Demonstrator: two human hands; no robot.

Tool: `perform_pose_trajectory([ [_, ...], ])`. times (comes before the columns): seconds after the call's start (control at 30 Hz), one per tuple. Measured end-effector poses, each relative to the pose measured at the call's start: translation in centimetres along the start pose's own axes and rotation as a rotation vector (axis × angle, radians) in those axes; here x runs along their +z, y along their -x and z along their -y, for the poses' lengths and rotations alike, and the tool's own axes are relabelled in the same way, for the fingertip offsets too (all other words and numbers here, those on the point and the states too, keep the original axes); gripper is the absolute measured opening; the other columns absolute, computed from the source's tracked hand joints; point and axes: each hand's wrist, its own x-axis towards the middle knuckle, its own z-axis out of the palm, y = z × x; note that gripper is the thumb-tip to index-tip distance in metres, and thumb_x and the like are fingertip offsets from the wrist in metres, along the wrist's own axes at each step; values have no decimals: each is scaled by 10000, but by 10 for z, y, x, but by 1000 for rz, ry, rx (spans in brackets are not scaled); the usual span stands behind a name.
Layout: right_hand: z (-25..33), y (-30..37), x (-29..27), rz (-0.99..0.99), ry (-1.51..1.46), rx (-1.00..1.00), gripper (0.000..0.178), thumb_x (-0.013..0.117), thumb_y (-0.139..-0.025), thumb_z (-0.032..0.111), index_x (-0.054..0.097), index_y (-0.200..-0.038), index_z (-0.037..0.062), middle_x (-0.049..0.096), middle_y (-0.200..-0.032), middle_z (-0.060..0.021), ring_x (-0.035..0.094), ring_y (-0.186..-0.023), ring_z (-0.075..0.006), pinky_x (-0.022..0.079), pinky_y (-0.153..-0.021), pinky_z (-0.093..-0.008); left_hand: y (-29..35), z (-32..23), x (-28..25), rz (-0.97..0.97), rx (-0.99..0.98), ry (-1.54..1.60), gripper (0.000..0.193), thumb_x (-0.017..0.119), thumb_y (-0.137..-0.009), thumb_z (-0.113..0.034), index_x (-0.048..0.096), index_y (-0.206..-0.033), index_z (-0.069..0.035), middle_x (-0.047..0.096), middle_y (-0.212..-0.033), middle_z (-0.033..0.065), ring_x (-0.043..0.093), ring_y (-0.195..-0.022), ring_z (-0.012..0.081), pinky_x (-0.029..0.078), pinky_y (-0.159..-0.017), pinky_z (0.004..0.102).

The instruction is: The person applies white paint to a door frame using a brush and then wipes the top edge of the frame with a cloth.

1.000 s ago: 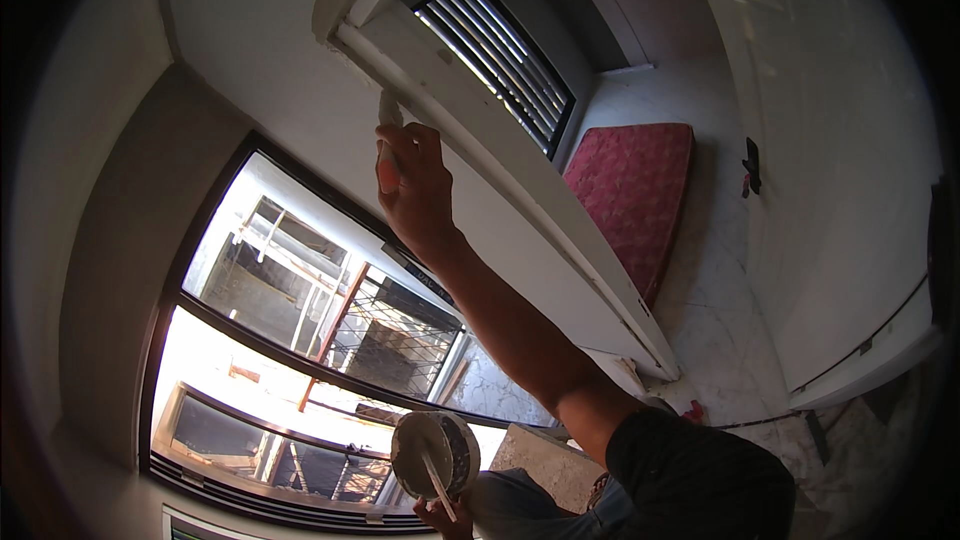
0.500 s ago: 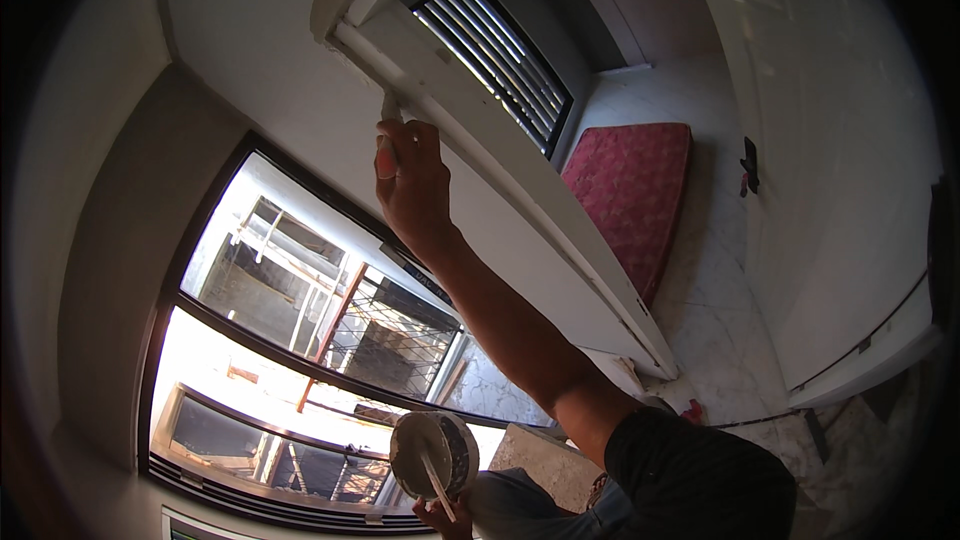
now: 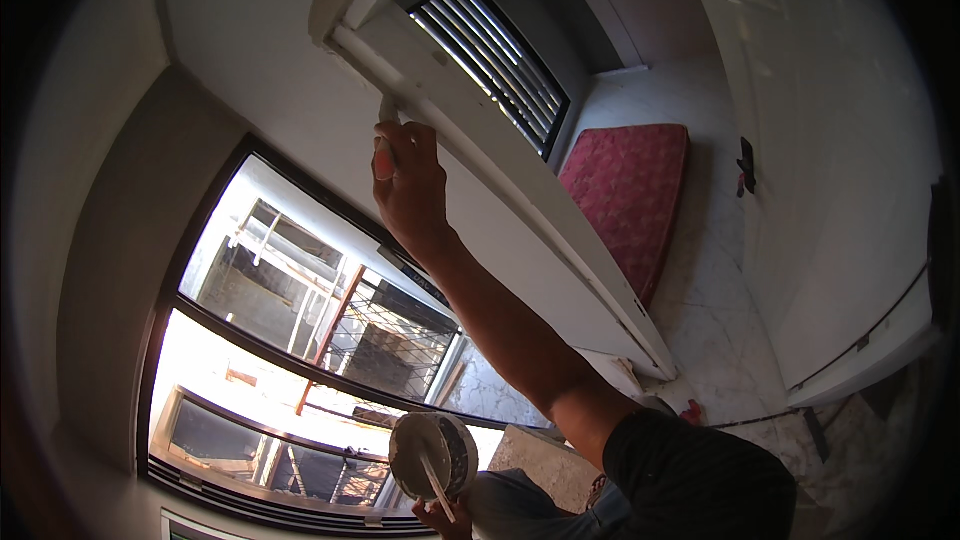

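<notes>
My right hand (image 3: 410,175), arm stretched upward, is closed round a small hand tool with a pale tip (image 3: 389,110) and an orange patch (image 3: 384,160). The tip touches the wall along the edge of the white door frame (image 3: 520,180); its exact kind is hard to make out. Low in the view, my left hand (image 3: 442,520) grips a round pot (image 3: 462,455) by its near side. The pot has a smeared rim and greyish contents. A pale stick (image 3: 435,480) leans in it, its end over my left fingers.
A dark-framed window (image 3: 290,355) stands to the left, with a scaffold and metal mesh outside. Beyond the door frame a red mattress (image 3: 630,200) lies on the marble floor. At right is a white door (image 3: 840,190) with a black handle. A stone-like block (image 3: 545,455) sits near my legs.
My right hand and the tool have shifted very slightly down and left along the frame edge. The pot and my left hand stay where they were.
</notes>
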Motion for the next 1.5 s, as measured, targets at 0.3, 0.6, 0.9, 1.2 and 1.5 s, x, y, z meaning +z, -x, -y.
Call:
perform_pose_trajectory([
  [0.3,-1,1,-4,-12,-15,-3,278,662,-869,39,579,-1121,125,548,-1064,-152,660,-819,-346,581,-658,-411,-6,19,-29,86,335,-469,738,434,-853,-553,490,-1344,-5,555,-1334,201,554,-1192,308,446,-997,481],
  [0.6,-3,1,-5,-19,-24,-6,282,669,-862,35,579,-1113,127,542,-1053,-148,650,-828,-335,573,-658,-416,-13,4,-20,-20,-203,277,758,427,-845,-565,507,-1328,13,580,-1307,199,570,-1163,305,459,-978,479],
  [0.9,-4,1,-7,-29,-42,10,278,669,-857,40,577,-1106,122,536,-1053,-153,635,-832,-338,556,-666,-423,-7,-6,-5,-70,-223,278,748,456,-823,-563,534,-1305,4,630,-1237,169,615,-1077,296,487,-925,473],
  [1.2,-6,0,-4,-27,-48,21,242,663,-862,45,578,-1083,95,552,-1022,-142,606,-905,-330,541,-719,-424,-7,-6,-5,-108,-221,277,709,462,-821,-557,562,-1273,-20,653,-1185,157,627,-1052,291,493,-899,453],
  [1.5,-5,1,-5,-15,-82,60,229,660,-866,42,588,-1078,89,557,-1035,-141,611,-915,-327,540,-745,-420,1,-14,18,-105,-203,280,670,482,-820,-527,564,-1261,-30,647,-1193,159,626,-1063,293,496,-918,457],
])
